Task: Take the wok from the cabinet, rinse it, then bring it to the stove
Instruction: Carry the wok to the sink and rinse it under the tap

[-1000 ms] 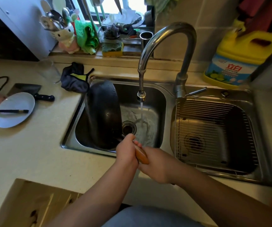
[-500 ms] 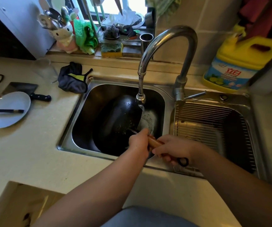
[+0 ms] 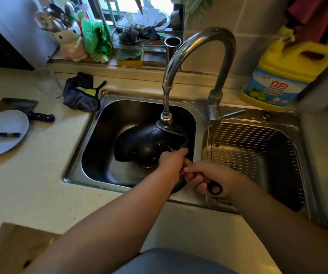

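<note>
Mid-frame, the black wok [image 3: 145,143] tilts in the left sink basin [image 3: 97,139] under the faucet [image 3: 198,56]; both hands' grips, left hand [image 3: 172,162] and right hand [image 3: 208,177], wrap its handle, mostly hiding it. Left: cloth [image 3: 81,93], plate [image 3: 3,131]. Water flow unclear.

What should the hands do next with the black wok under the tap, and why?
Probably turn the wok back over so its inside faces the faucet. Right now it lies tipped in the left sink basin with its wet, rounded outside up. Both the left hand and the right hand grip the wooden handle, so a roll of the wrists should do it.
</note>
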The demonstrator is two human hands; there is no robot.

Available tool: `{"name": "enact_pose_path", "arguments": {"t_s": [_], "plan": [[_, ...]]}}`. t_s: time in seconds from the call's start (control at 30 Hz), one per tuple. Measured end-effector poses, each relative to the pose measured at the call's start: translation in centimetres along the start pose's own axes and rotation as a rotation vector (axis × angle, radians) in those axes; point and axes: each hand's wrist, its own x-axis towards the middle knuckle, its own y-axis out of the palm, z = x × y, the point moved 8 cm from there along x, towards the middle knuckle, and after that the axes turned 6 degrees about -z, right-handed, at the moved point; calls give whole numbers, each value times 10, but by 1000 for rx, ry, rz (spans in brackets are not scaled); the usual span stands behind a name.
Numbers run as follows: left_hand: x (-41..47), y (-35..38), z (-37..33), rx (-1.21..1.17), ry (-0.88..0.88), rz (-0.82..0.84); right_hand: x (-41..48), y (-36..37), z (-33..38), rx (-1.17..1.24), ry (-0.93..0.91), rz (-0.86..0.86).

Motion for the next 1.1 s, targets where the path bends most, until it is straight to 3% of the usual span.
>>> {"name": "enact_pose_path", "arguments": {"t_s": [0.33,0.67,0.83,1.1], "plan": [[-5,-1,-26,163,168,-16,-9,28,3,500,28,101],[-17,-8,-57,222,105,121,-31,69,24,855,-12,48],[-29,-16,-59,380,-8,258,-35,86,27,828,-70,32],[-33,-36,-55,385,93,234,-37,95,9,679,-87,-50]]}}
